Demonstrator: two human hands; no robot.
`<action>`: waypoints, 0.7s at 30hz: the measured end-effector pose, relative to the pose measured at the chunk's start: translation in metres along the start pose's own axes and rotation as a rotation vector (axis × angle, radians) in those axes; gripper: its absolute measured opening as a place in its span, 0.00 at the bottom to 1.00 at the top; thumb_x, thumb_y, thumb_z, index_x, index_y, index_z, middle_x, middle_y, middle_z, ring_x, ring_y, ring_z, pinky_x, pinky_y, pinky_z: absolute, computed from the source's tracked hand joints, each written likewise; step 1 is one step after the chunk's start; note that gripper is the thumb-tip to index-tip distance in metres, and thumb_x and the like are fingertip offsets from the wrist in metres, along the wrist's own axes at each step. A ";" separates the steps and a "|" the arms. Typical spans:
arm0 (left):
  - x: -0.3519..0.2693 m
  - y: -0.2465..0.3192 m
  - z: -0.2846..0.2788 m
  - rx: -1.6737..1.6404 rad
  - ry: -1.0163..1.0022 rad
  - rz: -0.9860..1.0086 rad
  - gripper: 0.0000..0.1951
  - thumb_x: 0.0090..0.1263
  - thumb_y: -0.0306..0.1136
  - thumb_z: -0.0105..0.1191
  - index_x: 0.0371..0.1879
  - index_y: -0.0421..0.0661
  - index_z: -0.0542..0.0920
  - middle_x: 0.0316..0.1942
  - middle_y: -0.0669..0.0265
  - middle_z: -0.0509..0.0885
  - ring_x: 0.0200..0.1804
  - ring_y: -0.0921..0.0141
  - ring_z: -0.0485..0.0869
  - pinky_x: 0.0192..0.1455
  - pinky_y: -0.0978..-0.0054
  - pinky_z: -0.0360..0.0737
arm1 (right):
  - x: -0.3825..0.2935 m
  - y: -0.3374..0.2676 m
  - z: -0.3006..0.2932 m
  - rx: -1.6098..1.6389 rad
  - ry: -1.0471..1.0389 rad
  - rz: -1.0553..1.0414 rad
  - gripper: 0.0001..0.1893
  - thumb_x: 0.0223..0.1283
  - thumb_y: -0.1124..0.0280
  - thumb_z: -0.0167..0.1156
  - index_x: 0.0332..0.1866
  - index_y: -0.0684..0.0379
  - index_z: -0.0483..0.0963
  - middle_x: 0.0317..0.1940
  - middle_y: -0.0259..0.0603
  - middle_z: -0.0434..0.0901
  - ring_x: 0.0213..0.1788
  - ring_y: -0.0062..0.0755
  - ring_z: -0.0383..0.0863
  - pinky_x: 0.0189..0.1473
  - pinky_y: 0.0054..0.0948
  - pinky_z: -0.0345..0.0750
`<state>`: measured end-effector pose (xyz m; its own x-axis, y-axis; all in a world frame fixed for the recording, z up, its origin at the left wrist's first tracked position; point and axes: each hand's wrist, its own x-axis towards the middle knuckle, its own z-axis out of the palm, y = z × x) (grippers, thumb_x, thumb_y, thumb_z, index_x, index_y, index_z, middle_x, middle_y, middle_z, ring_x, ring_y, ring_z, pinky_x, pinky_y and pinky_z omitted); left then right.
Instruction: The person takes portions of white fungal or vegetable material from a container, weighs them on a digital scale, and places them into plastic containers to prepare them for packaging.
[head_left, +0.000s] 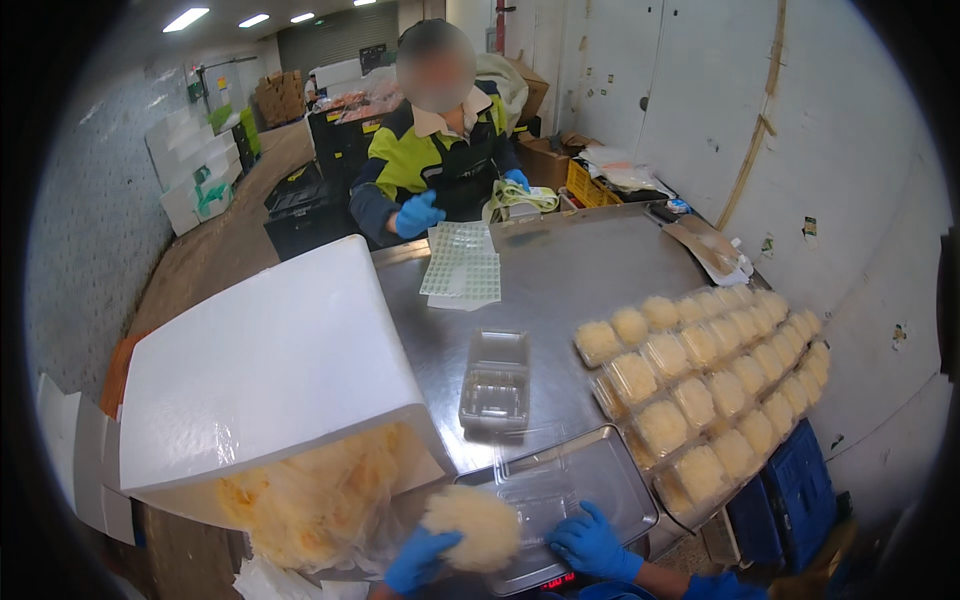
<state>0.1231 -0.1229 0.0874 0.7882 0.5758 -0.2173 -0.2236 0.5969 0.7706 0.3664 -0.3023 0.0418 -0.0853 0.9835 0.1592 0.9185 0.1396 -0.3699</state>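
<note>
My left hand (424, 561), in a blue glove, holds a pale, fluffy clump (480, 527) that looks like snow fungus. The clump is above the left part of a metal tray (626, 469). On that tray lies an open clear plastic clamshell container (536, 514), partly hidden behind the clump. My right hand (596, 544), also gloved in blue, is at the container's right side with its fingers apart. Whether they touch the container or only the tray, I cannot tell. Beneath the tray's near edge, red digits glow on a scale display (559, 581).
A white foam box (262, 360) lies on its side at left, spilling more pale clumps (315, 495). Further in stands another open clamshell (495, 382). Stacked filled containers (697, 401) cover the table's right. Opposite, a gloved co-worker (450, 150) is beside label sheets (461, 262).
</note>
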 end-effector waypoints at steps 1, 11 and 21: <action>0.010 -0.003 0.022 0.008 -0.103 -0.024 0.36 0.62 0.28 0.58 0.69 0.43 0.56 0.65 0.56 0.65 0.66 0.62 0.67 0.68 0.66 0.65 | -0.007 -0.004 0.003 -0.010 -0.004 -0.014 0.15 0.54 0.66 0.63 0.49 0.51 0.76 0.43 0.37 0.77 0.49 0.36 0.76 0.67 0.49 0.59; 0.049 -0.090 0.056 0.962 -0.108 -0.029 0.28 0.64 0.29 0.55 0.65 0.49 0.66 0.57 0.52 0.75 0.59 0.60 0.75 0.61 0.66 0.72 | -0.037 0.000 0.009 0.352 0.208 -0.141 0.18 0.48 0.74 0.60 0.48 0.59 0.76 0.50 0.46 0.77 0.54 0.48 0.75 0.59 0.40 0.71; 0.041 -0.096 0.077 1.446 -0.148 0.288 0.22 0.63 0.26 0.54 0.58 0.52 0.74 0.47 0.52 0.77 0.48 0.53 0.79 0.52 0.64 0.77 | -0.048 0.013 -0.005 0.267 0.216 -0.328 0.17 0.47 0.75 0.58 0.46 0.58 0.75 0.37 0.43 0.74 0.44 0.43 0.73 0.50 0.38 0.71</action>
<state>0.2207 -0.1996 0.0506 0.8867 0.4609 0.0358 0.3026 -0.6371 0.7089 0.3843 -0.3487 0.0337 -0.2464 0.8402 0.4831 0.7228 0.4913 -0.4859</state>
